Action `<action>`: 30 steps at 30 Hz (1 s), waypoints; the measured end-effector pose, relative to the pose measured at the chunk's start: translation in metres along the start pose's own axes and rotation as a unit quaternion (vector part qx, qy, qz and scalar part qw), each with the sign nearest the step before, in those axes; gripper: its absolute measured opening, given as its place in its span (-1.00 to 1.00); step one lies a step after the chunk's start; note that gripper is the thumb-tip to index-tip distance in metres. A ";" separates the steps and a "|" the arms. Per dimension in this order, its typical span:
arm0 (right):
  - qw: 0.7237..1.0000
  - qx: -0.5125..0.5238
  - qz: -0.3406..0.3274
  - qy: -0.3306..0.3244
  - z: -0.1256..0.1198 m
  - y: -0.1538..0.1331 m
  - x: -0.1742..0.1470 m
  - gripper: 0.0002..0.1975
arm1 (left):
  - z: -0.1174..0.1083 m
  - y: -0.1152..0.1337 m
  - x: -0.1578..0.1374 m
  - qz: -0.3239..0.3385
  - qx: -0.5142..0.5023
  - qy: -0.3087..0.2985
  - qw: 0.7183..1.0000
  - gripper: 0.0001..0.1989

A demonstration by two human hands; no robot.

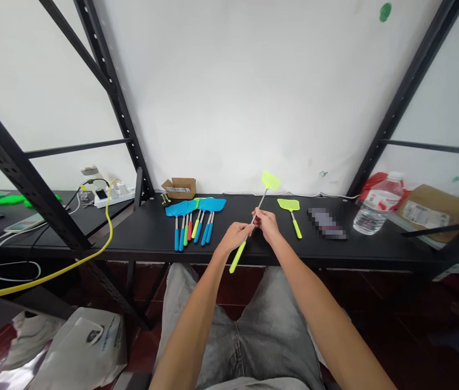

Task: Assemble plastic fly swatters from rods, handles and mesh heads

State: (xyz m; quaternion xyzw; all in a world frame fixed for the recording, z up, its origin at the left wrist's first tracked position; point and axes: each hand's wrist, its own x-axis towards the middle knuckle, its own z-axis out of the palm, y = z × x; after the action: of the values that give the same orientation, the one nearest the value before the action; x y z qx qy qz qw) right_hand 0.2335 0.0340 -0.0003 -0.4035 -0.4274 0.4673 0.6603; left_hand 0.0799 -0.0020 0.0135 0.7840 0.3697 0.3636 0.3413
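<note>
Over the front of the black shelf, a yellow-green telescopic fly swatter point(270, 181) is held at a slant, its head up to the right and its handle down to the left. My left hand point(237, 236) is closed on the metal rod just above the handle. Higher on the same rod, my right hand point(266, 222) pinches it. To the right lies a shorter yellow-green fly swatter point(289, 205). On the left sits a row of several fly swatters point(178, 209), mostly blue, with some green, red and yellow handles.
A small cardboard box point(183, 187) stands at the back left. On the right are a pixelated dark object point(327, 223), a large plastic bottle point(378, 206) and a brown parcel point(428, 208). A yellow cable point(110, 227) crosses the left side near the metal posts.
</note>
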 end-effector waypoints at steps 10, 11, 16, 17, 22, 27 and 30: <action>0.996 0.001 0.022 0.089 0.004 -0.005 0.019 -0.65 | 0.001 0.002 -0.003 0.003 0.017 0.001 1.000 -0.54; 0.995 -0.003 0.023 0.098 0.003 -0.008 0.022 -0.67 | 0.001 0.002 -0.004 0.005 0.017 -0.002 1.000 -0.54; 0.990 -0.031 0.030 0.134 -0.003 -0.029 0.032 -0.78 | 0.001 0.001 -0.004 0.008 0.001 -0.009 1.000 -0.52; 0.990 -0.035 0.031 0.136 -0.004 -0.034 0.034 -0.79 | 0.001 0.001 -0.004 0.008 -0.006 -0.011 1.000 -0.51; 0.989 -0.042 0.026 0.139 -0.005 -0.045 0.038 -0.81 | 0.000 0.004 -0.005 0.013 -0.039 -0.021 0.999 -0.48; 0.992 -0.037 0.016 0.118 -0.003 -0.050 0.032 -0.76 | -0.001 0.007 -0.009 -0.009 -0.070 -0.028 0.997 -0.48; 0.996 -0.045 0.014 0.076 -0.004 -0.056 0.024 -0.72 | -0.002 0.007 -0.010 -0.010 -0.105 -0.041 0.994 -0.51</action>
State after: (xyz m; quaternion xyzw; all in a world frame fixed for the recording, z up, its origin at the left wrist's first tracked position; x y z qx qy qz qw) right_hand 0.2572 0.0435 0.0555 -0.4728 -0.3907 0.4246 0.6659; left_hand 0.0758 -0.0132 0.0167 0.7541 0.3231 0.3647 0.4403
